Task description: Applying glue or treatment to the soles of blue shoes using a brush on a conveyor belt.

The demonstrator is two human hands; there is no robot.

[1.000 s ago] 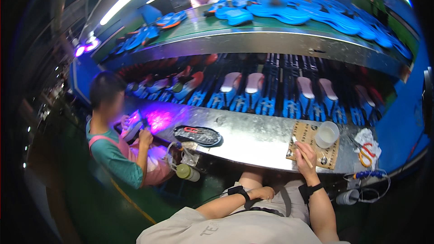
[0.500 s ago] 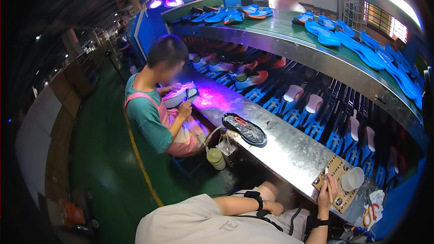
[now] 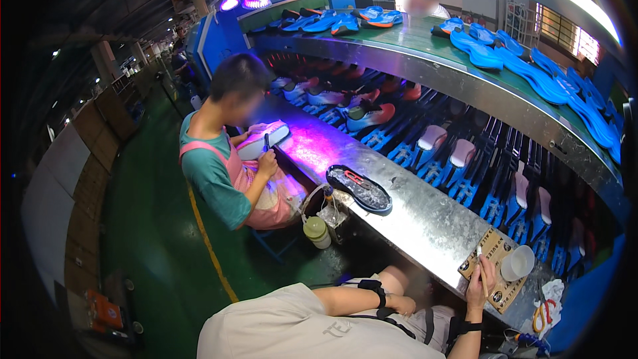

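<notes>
My right hand (image 3: 484, 282) is closed round a slim brush (image 3: 484, 284) with a pale wooden handle. It is at the front edge of the metal bench, over a printed cardboard piece (image 3: 473, 262). Just right of it, a translucent white cup (image 3: 517, 264) stands on the cardboard. My left hand (image 3: 403, 304) lies on my lap, fingers loosely curled in, with nothing seen in them. Further left along the bench (image 3: 425, 226), apart from both hands, lies a dark-rimmed shoe sole (image 3: 359, 189) with a whitish coated inside and a red-outlined mark.
On the left a seated co-worker (image 3: 222, 139) holds a shoe (image 3: 262, 141) and a brush under purple light. A capped bottle (image 3: 317, 231) hangs by the bench. Scissors (image 3: 539, 318) lie far right. Behind are racks of shoes (image 3: 372, 116) and a conveyor with blue soles (image 3: 482, 53).
The co-worker's head and brush hand have shifted slightly, and the shoe there is tilted differently. My hands, the brush and the sole stay in place.
</notes>
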